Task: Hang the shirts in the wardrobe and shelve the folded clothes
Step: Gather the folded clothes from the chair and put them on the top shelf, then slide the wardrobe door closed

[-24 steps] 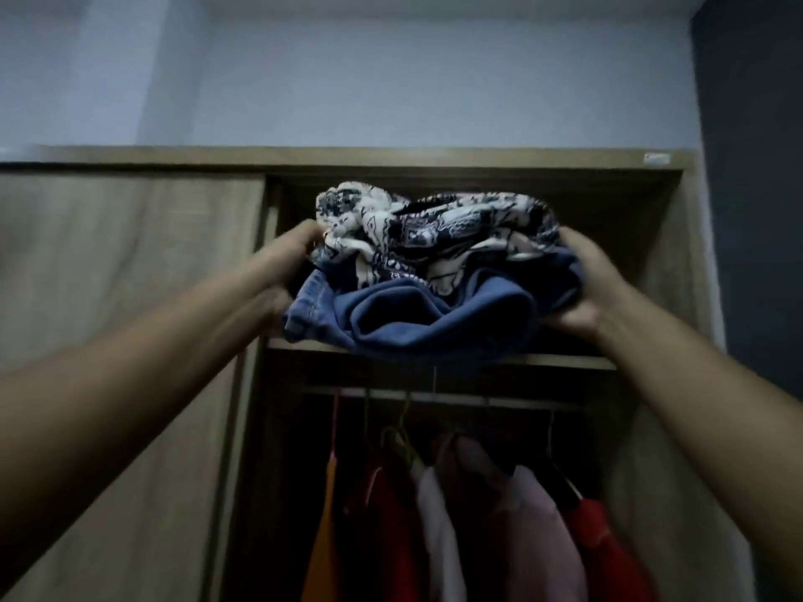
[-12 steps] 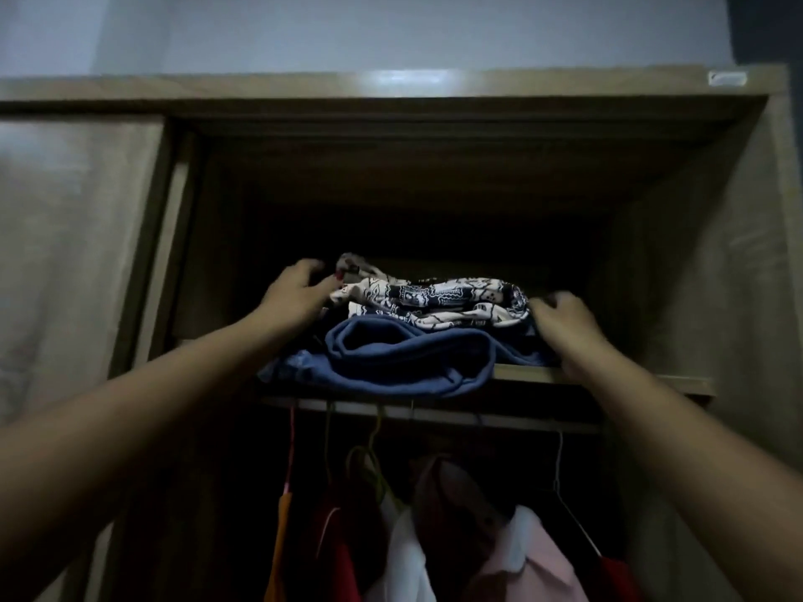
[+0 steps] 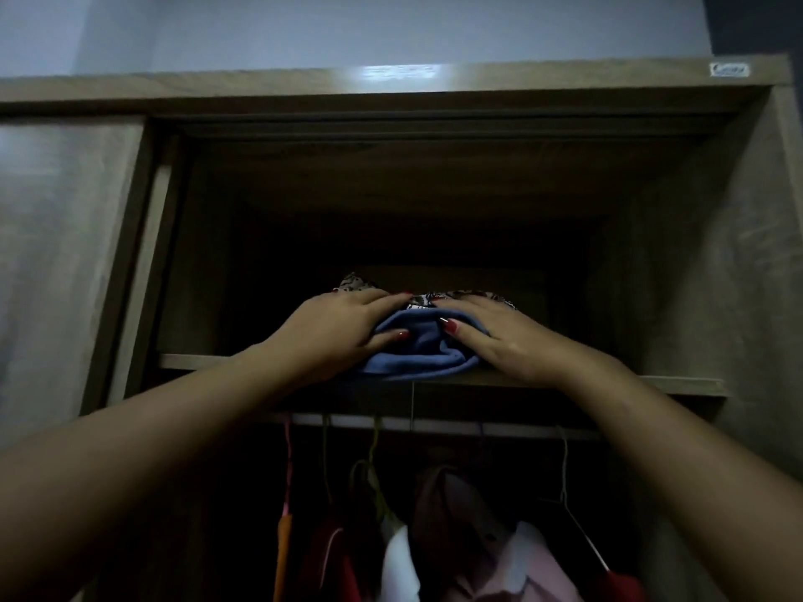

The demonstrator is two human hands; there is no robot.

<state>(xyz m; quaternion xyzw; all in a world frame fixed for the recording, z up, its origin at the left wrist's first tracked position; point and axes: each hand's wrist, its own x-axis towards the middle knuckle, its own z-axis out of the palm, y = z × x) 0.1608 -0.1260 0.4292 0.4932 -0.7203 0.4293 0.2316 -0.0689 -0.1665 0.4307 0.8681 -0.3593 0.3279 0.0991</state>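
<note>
L hand point(image 3: 343, 336) & R hand point(image 3: 495, 341), fingers flat, press folded clothes point(image 3: 421, 356) at shelf point(image 3: 652, 382) front edge; push evenly toward shelf back.

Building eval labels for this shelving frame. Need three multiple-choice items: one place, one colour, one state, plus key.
1. Where does the folded pile lie?
A. on the floor
B. on the shelf above the hanging rail
C. on a hanger

2. What colour is the pile's bottom garment?
A. red
B. green
C. blue

3. What are the left hand and right hand doing?
A. both press on the pile, fingers fairly flat
B. both grip hangers
C. both hang at the person's sides

Key:
1 B: the pile rests on the shelf board, with the rail beneath it.
2 C: blue folds show under the patterned garment.
3 A: both palms lie on the pile.
</note>
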